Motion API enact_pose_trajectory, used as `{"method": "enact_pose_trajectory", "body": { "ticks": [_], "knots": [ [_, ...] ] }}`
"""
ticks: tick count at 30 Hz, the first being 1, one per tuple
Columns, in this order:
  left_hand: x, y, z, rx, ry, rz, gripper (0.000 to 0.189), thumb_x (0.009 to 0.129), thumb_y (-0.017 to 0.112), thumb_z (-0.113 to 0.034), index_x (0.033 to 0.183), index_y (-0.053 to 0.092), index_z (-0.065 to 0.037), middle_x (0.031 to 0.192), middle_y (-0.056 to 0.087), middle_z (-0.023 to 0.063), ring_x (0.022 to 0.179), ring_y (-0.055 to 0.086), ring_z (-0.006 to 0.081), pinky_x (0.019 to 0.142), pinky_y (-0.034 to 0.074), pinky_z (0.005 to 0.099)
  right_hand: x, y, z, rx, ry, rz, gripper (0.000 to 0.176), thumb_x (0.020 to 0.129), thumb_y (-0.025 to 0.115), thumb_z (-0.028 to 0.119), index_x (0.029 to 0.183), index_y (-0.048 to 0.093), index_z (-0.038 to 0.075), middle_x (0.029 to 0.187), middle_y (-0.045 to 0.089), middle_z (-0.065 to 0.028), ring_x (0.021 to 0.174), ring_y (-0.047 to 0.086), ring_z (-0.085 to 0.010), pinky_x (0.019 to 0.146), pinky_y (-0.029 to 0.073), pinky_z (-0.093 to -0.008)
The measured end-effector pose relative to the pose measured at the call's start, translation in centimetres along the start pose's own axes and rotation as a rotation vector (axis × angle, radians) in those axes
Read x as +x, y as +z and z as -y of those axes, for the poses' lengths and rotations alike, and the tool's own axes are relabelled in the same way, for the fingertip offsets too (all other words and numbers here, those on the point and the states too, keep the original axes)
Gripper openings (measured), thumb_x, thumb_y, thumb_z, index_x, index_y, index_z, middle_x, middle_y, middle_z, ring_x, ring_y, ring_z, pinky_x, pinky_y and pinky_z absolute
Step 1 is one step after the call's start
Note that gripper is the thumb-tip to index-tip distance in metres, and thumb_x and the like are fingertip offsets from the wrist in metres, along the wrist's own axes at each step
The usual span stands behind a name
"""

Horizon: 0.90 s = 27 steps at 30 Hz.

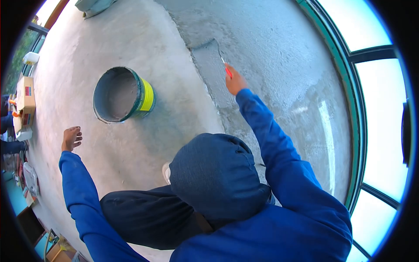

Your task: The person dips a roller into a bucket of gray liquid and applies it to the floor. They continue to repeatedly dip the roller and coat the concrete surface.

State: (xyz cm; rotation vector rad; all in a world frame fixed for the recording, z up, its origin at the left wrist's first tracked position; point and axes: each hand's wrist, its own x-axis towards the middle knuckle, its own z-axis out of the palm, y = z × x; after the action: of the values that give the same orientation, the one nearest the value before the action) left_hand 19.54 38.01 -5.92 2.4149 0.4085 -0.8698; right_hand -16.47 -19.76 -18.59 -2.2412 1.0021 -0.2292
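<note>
My right hand (236,80) is closed around the red handle of a trowel (221,56), whose blade end lies against the wet grey layer (270,48) on the floor. Beside the edge of that layer, on the paler floor (170,87), stands a dark green bucket (146,97) with a yellow label and grey mix (122,97) inside. To the left of the bucket and nearer to me, my left hand (72,138) hangs in the air, fingers loosely curled and apart, holding nothing.
Cardboard boxes (26,105), a white container (30,58) and a grey bag (30,178) line the left side. Another person's dark-clad legs (12,147) show there. A grey bag-like item (94,6) lies at the top. Green-framed windows (358,118) bound the right side.
</note>
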Motion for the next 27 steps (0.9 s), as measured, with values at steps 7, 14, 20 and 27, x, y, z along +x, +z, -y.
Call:
{"method": "enact_pose_trajectory", "body": {
  "ticks": [7,14,20,27],
  "knots": [
    [0.7,-0.8,1.3,-0.024,-0.026,0.034,0.035,0.087,0.058,-0.028,0.118,0.058,-0.011,0.089,0.057,0.0039,0.08,0.057,0.0208,0.076,0.046,0.0413,-7.6,-3.1,-3.5,0.054,-0.142,0.006,0.046,0.087,0.049,0.019,0.133,0.045,0.025,0.111,0.06,-0.0205,0.095,0.058,-0.0433,0.083,0.047,-0.049],
    [2.2,-0.1,0.9,-0.002,-0.02,0.044,0.035,0.087,0.058,-0.028,0.119,0.058,-0.011,0.089,0.057,0.0036,0.081,0.056,0.0205,0.076,0.046,0.041,-27.9,-10.8,-5.9,-0.026,0.165,0.157,0.049,0.09,0.049,0.016,0.137,0.04,0.028,0.111,0.06,-0.0176,0.088,0.06,-0.0424,0.077,0.049,-0.0479],
    [2.4,-0.2,0.8,0.005,-0.014,0.06,0.037,0.088,0.057,-0.028,0.12,0.057,-0.011,0.092,0.056,0.0042,0.083,0.055,0.021,0.075,0.045,0.0394,-29.3,-10.0,-5.8,0.01,0.133,0.074,0.049,0.09,0.049,0.017,0.137,0.04,0.029,0.11,0.061,-0.018,0.086,0.06,-0.043,0.074,0.049,-0.0484],
    [1.6,-1.3,1.9,-0.013,-0.033,0.042,0.037,0.088,0.057,-0.029,0.121,0.057,-0.013,0.097,0.058,0.0046,0.085,0.057,0.0218,0.075,0.046,0.0385,-19.1,-7.7,-2.4,-0.012,0.282,0.199,0.047,0.09,0.048,0.016,0.136,0.041,0.026,0.113,0.059,-0.0192,0.095,0.057,-0.0428,0.081,0.048,-0.0456]
  ]
}}
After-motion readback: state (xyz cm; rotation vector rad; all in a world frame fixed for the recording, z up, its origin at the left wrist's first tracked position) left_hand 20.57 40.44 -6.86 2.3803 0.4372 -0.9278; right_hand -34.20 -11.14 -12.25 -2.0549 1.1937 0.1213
